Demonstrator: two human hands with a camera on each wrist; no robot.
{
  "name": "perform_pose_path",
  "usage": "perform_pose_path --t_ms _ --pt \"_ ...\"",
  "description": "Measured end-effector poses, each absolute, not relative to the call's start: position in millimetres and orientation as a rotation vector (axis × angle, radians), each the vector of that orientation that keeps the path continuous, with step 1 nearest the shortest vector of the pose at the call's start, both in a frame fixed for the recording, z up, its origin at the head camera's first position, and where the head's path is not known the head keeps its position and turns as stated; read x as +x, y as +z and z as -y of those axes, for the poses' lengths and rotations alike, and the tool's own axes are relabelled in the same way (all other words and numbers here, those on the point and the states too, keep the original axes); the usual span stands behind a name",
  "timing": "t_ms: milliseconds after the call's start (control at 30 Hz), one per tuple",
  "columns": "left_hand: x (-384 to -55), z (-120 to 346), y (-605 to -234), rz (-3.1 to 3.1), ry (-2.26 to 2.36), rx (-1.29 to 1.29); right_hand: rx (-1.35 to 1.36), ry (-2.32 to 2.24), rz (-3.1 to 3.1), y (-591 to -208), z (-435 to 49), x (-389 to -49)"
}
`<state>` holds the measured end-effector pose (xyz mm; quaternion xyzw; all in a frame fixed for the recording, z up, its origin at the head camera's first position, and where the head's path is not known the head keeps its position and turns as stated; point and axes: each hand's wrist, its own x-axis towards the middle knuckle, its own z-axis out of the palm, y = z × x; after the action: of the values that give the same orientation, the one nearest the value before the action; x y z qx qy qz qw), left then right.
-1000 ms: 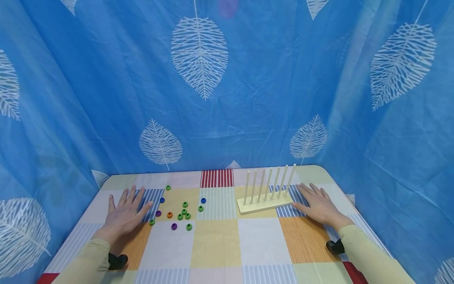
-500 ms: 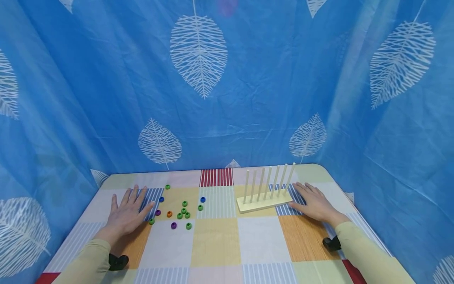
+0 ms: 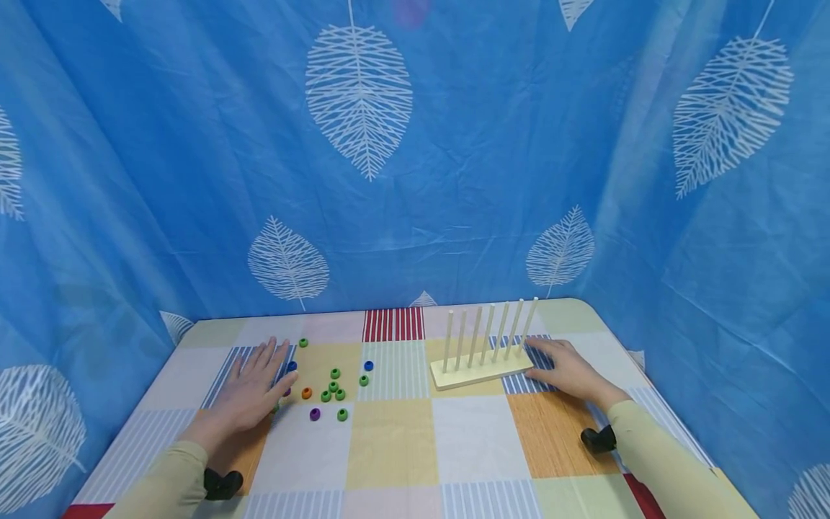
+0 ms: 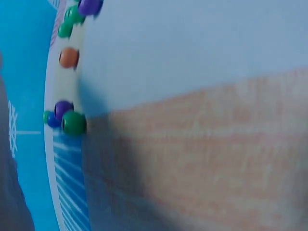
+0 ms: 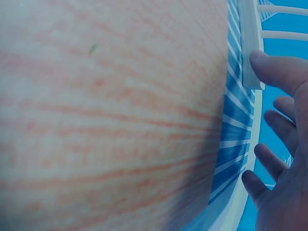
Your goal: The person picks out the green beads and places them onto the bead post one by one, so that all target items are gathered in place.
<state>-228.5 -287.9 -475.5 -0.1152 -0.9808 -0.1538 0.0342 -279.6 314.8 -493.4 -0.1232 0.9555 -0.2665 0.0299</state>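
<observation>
We seem at the reaching step, empty left grip (image 3: pixel 251 389) spread near the beads (image 3: pixel 340 394), empty right grip (image 3: pixel 569 367) relaxed beside the peg rack (image 3: pixel 480 370), a pinch likely needed next.

1. Head view: the left hand (image 3: pixel 249 393) partly covers a green bead (image 3: pixel 275 409) and a purple bead (image 3: pixel 287 393).
2. Left wrist view: the top edge clips another purple bead (image 4: pixel 90 6).
3. Right wrist view: the right edge crops the right hand (image 5: pixel 294 180) and pegs (image 5: pixel 284 34).
</observation>
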Motion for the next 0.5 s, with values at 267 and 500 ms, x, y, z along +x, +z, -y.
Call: perform_pose_path --t_ms 267,500 --pt "-220 265 -480 2.876 -0.593 -0.600 -0.343 -0.987 -2.836 -488 -310 -287" --pt "-213 242 -483 2.857 -0.636 -0.723 -0.323 -1.046 -2.783 -487 -310 -290"
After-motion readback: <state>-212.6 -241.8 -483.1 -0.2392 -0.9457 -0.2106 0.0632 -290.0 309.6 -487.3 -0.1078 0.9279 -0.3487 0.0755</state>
